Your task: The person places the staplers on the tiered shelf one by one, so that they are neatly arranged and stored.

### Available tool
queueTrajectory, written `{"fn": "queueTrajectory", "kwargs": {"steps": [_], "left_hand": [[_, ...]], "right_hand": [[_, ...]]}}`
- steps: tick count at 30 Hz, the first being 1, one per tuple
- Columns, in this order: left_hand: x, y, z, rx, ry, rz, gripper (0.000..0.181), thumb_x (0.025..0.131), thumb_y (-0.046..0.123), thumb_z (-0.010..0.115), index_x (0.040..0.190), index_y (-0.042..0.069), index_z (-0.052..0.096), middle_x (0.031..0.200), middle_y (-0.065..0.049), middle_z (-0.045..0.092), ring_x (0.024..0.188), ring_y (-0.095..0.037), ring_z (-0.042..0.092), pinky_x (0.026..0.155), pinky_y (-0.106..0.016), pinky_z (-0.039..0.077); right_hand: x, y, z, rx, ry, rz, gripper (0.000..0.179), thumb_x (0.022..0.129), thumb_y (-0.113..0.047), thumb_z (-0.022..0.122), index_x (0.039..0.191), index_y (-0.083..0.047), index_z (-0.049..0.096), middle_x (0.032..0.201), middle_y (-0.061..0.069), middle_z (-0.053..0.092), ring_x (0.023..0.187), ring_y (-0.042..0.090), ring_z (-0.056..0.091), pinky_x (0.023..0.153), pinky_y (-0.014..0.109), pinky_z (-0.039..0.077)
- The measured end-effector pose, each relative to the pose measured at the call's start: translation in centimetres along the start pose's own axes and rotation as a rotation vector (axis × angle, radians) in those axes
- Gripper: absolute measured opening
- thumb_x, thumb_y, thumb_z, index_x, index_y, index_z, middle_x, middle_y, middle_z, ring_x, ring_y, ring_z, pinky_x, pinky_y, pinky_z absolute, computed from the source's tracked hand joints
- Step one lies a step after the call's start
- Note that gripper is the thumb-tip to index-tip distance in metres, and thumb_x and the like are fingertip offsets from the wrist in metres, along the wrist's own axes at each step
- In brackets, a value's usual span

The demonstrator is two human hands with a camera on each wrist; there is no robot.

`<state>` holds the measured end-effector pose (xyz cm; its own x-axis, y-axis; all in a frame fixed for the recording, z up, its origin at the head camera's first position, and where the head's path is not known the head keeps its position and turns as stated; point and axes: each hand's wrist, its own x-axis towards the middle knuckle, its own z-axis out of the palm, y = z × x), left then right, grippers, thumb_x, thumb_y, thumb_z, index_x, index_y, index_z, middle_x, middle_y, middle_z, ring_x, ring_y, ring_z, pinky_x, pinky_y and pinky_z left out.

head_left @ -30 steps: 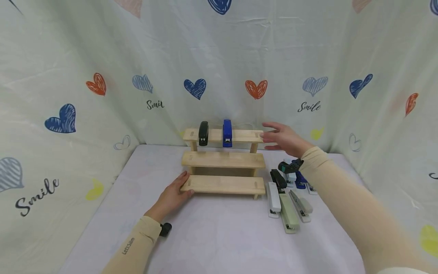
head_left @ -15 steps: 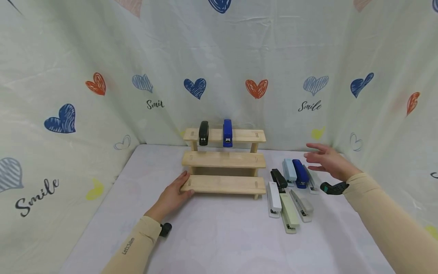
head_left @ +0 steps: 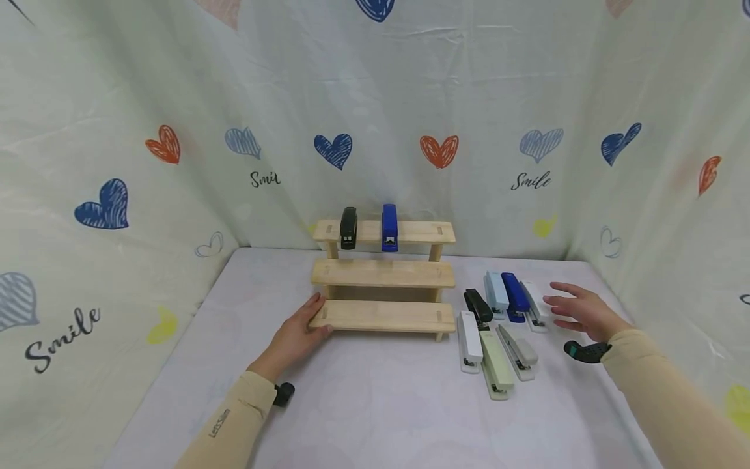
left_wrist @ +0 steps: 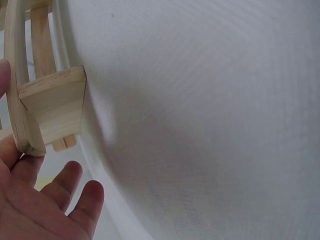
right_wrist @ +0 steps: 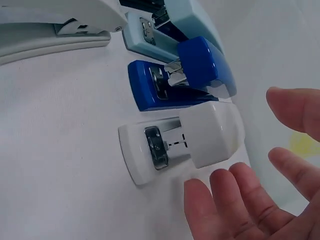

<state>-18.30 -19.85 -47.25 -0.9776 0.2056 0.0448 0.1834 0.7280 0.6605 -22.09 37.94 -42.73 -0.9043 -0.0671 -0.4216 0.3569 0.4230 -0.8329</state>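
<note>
My left hand (head_left: 297, 337) holds the left end of the lowest board of a three-tier wooden shelf (head_left: 383, 315); in the left wrist view the thumb and fingers lie on opposite sides of the board end (left_wrist: 30, 135). A black stapler (head_left: 348, 228) and a blue stapler (head_left: 389, 228) stand on the top tier. My right hand (head_left: 588, 314) hovers, fingers spread, just right of a white stapler (head_left: 535, 306). In the right wrist view the fingertips are beside that white stapler (right_wrist: 207, 135), with a dark blue stapler (right_wrist: 200, 70) and a light blue one (right_wrist: 192, 22) beyond.
To the right of the shelf lie several more staplers: a black one (head_left: 478, 306), a white one (head_left: 470, 342), a pale green one (head_left: 496, 365) and a grey one (head_left: 517, 352). A curtain with printed hearts (head_left: 492, 78) encloses the white table (head_left: 375, 404).
My right hand has moved away from the shelf's top tier, rightward and down, to beside the white stapler. The left hand stays on the lowest board.
</note>
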Motion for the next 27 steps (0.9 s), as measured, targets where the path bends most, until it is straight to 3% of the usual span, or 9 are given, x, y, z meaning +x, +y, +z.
{"fn": "queueTrajectory", "kwargs": {"steps": [6, 14, 20, 27], "left_hand": [[0.0, -0.2, 0.1, -0.002, 0.001, -0.012, 0.074, 0.096, 0.028, 0.069, 0.155, 0.003, 0.033, 0.162, -0.013, 0.025, 0.146, -0.036, 0.025, 0.115, -0.054, 0.026], [0.2, -0.2, 0.1, -0.008, -0.004, -0.002, 0.074, 0.095, 0.027, 0.070, 0.155, 0.003, 0.033, 0.162, -0.013, 0.025, 0.146, -0.036, 0.024, 0.115, -0.053, 0.025], [0.1, -0.2, 0.1, -0.007, -0.004, -0.005, 0.074, 0.096, 0.028, 0.070, 0.155, 0.003, 0.032, 0.162, -0.013, 0.024, 0.146, -0.036, 0.024, 0.115, -0.054, 0.025], [0.1, -0.1, 0.1, -0.004, -0.007, -0.008, 0.074, 0.096, 0.027, 0.069, 0.155, 0.002, 0.032, 0.162, -0.013, 0.024, 0.146, -0.036, 0.024, 0.115, -0.054, 0.025]], "right_hand": [[0.6, 1.0, 0.3, 0.164, -0.054, 0.047, 0.080, 0.103, -0.032, 0.056, 0.160, -0.009, 0.005, 0.158, 0.031, 0.009, 0.125, 0.037, 0.039, 0.097, 0.038, 0.051], [1.2, 1.7, 1.0, 0.164, -0.091, 0.030, 0.077, 0.105, -0.019, 0.052, 0.160, -0.008, -0.001, 0.157, 0.036, 0.004, 0.140, 0.051, 0.024, 0.100, 0.043, 0.049], [1.5, 1.9, 0.9, 0.178, -0.114, 0.003, 0.072, 0.107, -0.014, 0.045, 0.160, -0.014, -0.003, 0.158, 0.036, -0.001, 0.141, 0.053, 0.019, 0.105, 0.049, 0.042], [1.4, 1.8, 1.3, 0.201, -0.112, -0.017, 0.068, 0.106, -0.008, 0.043, 0.160, -0.012, 0.002, 0.159, 0.033, -0.008, 0.142, 0.052, 0.017, 0.105, 0.050, 0.041]]}}
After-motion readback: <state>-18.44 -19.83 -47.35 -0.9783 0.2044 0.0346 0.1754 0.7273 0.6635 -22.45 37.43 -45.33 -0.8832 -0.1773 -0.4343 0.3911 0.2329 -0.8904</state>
